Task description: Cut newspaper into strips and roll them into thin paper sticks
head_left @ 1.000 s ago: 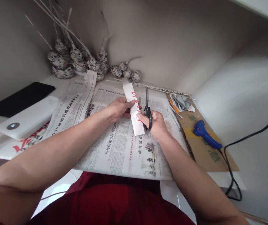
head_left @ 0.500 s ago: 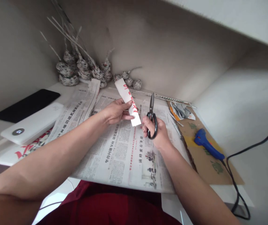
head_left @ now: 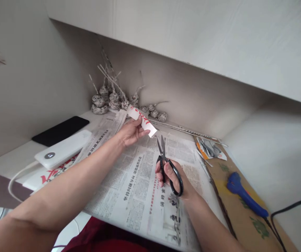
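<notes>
My left hand (head_left: 134,131) pinches a white paper strip (head_left: 152,131) marked with red writing, holding it above the newspaper (head_left: 134,171). In my right hand (head_left: 175,176) is a pair of black-handled scissors (head_left: 162,148), thumb and fingers around the handles. Their blades are slightly parted and point up toward the strip's lower end. A small gap shows between the blade tips and the paper.
Woven gourd shapes (head_left: 99,105) stand at the back left. Left lie a black flat slab (head_left: 61,130) and a white power bank (head_left: 63,148) with a cable. A blue glue gun (head_left: 247,194) rests on cardboard (head_left: 224,178) at right. A shelf (head_left: 179,31) overhangs the back.
The scissors' blades have parted, and my right hand has come lower and nearer to me. The strip is tilted flatter in my left hand. The camera view has shifted up and left.
</notes>
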`<state>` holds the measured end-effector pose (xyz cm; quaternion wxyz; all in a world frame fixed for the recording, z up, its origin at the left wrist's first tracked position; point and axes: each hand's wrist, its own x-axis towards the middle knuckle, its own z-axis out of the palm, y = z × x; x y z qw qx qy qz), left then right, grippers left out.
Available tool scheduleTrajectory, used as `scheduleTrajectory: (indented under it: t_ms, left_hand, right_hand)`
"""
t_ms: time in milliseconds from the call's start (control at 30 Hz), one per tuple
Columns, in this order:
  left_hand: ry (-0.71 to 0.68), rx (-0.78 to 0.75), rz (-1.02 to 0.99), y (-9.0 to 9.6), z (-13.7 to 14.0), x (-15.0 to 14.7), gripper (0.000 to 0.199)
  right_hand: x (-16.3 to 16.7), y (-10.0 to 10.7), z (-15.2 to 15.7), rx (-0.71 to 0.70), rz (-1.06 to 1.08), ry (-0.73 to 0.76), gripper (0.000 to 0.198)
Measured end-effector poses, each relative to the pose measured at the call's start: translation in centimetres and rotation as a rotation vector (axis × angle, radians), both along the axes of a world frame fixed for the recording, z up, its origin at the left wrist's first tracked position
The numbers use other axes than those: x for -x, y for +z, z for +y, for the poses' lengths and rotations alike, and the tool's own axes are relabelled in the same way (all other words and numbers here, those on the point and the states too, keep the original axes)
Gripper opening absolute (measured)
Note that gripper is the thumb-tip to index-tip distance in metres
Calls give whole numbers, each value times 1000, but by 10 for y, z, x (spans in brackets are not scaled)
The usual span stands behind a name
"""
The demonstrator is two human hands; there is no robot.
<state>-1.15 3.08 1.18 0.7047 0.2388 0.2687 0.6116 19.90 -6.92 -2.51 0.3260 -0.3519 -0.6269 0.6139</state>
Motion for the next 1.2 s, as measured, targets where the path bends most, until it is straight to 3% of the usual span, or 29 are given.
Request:
scheduleTrajectory:
  t_ms: [367, 700, 867, 1000, 1200]
  left_hand:
    - [-86, 17, 50, 0, -5, -5, 9]
    - [-178, 0, 86, -12, -10, -19, 12]
    - [-221, 40, 43, -11, -12, -20, 3]
    - [-276, 102, 37, -8, -14, -20, 9]
    - [-315, 3, 78, -10, -15, -17, 8]
  right_hand:
    - [4, 0, 1, 109, 4, -32, 50]
    - [3, 2, 1, 221, 84, -66, 58]
    - [5, 5, 1, 213, 79, -51, 57]
    - [6, 3, 0, 195, 87, -33, 54]
    - [7, 0, -1, 191, 107, -14, 62]
